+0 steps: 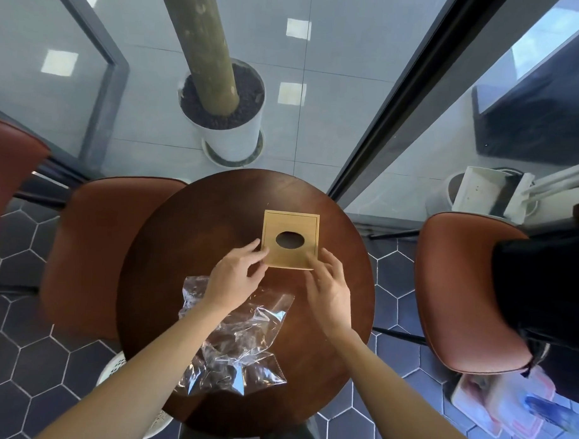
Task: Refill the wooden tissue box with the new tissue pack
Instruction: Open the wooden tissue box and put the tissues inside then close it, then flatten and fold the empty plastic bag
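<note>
Our left hand point(238, 276) and right hand point(328, 286) touch the near corners of the light-wood tissue box with an oval slot point(290, 239) with relaxed, uncurled fingers. It sits mid-table on the round dark wooden table point(182, 248); we judge it rigid, light, best gripped by its side edges. A crumpled clear plastic wrapper point(234, 342) lies nearer us.

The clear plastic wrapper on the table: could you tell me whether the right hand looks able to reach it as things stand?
Probably yes: the right hand is beside the clear plastic wrapper, and nothing lies between them.
</note>
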